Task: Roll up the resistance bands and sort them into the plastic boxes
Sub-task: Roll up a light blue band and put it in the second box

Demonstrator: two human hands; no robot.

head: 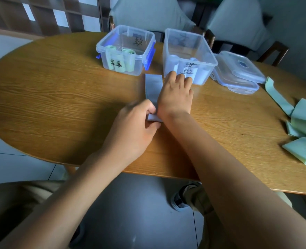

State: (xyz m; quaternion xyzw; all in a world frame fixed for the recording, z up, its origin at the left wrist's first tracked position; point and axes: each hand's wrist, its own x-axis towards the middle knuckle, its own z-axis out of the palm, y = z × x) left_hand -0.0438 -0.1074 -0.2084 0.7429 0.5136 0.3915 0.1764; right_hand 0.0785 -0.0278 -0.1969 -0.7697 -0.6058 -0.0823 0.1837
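Pinching the near end of a pale blue-grey resistance band [153, 88], the left hand [130, 128] curls its thumb and fingers round a small rolled or folded start of the strip. The rest of the band lies flat on the wooden table [58, 97], running away from the person toward the boxes. The right hand [175, 94] lies over the band's right edge with its fingers stretched forward and fairly straight, fingertips reaching the near wall of the right plastic box [190, 56]; whether they press the band or the table beneath cannot be told. The right forearm crosses just beside the left hand's fingers.

That right box is clear, bears a handwritten label, and holds pale rolled bands. Left of it, a little apart, stands the left plastic box [126, 51], clear with blue clasps and also labelled, holding rolled green bands [119, 63]. Two clear lids [238, 72] are stacked just right of the right box. Near the table's right edge lies a loose heap of unrolled green bands [299, 130]. Beyond the far side of the table stand chairs [238, 26] with pale cushions.
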